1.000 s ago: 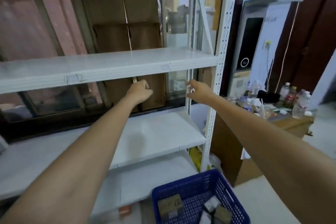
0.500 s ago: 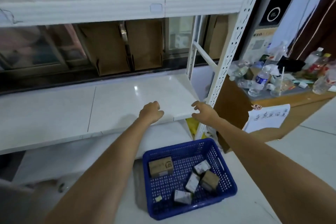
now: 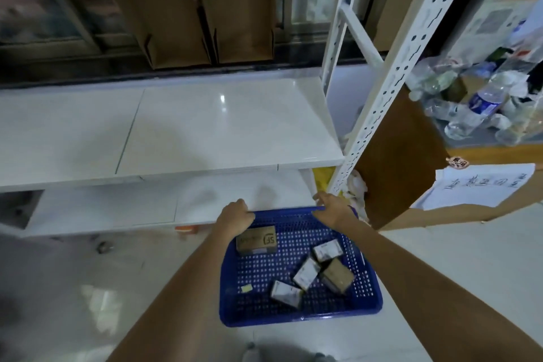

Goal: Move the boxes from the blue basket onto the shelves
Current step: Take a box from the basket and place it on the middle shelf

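Observation:
A blue basket (image 3: 364,304) stands on the pale floor in front of the white shelves. Inside it lie a brown box with a printed logo (image 3: 256,239), a second brown box (image 3: 337,275) and three small white boxes (image 3: 326,250) (image 3: 306,273) (image 3: 286,294). My left hand (image 3: 236,214) hovers with curled fingers over the far rim, just above the logo box, with nothing seen in it. Over the far right corner my right hand (image 3: 332,208) has its fingers apart. The middle shelf (image 3: 220,126) and the lower shelf (image 3: 132,209) are bare.
A white perforated upright post (image 3: 390,82) rises right of the basket. A wooden table (image 3: 405,173) with several plastic bottles (image 3: 482,103) and a hanging written sheet (image 3: 482,188) stands at the right. Cardboard (image 3: 182,9) leans behind the shelves.
Both hands have dropped from the shelf level to the far rim of the basket. My view has tilted down, so the basket now sits near the middle.

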### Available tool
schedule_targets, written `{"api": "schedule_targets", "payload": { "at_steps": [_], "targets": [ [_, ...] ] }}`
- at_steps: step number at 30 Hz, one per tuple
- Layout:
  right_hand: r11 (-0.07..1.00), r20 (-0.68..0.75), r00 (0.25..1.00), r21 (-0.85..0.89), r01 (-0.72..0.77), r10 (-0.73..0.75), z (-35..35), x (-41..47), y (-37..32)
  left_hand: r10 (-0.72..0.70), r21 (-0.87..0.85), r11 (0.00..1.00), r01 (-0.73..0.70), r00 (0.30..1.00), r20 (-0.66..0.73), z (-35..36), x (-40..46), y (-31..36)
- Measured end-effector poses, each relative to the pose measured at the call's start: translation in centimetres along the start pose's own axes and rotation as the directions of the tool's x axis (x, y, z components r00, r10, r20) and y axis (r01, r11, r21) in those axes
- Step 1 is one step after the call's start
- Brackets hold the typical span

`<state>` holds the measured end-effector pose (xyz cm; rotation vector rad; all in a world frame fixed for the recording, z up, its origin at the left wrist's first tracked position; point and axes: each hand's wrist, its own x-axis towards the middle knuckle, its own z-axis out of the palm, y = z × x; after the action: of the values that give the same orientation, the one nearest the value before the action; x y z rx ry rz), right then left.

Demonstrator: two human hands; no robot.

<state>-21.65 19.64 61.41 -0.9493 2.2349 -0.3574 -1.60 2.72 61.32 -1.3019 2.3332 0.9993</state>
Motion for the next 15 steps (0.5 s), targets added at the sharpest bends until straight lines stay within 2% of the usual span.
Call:
{"api": "schedule_targets", "payload": {
  "at_steps": [5,9,13,15],
  "targets": [
    [0.999,0.049,0.999,0.037,-0.021,0.019,8.0,6.7,6.4,-0.097,-0.069,0.993,0.099,0.995,0.024,9.3,6.3,-5.3],
    [0.998,0.068,0.998,0.062,-0.021,0.017,17.8,13.8,12.0,-0.183,-0.115,0.977,0.182,0.983,-0.003,18.2,13.7,-10.9],
    [0.999,0.104,0.994,0.025,0.033,-0.035,28.5,21.0,16.5,-0.175,-0.206,0.964,0.168,0.984,-0.017,26.5,21.9,-17.1],
    [0.998,0.096,0.993,0.029,0.060,-0.063,33.1,24.5,17.9,-0.175,-0.266,0.953,0.145,0.980,-0.094,30.2,25.8,-20.0]
  ]
}}
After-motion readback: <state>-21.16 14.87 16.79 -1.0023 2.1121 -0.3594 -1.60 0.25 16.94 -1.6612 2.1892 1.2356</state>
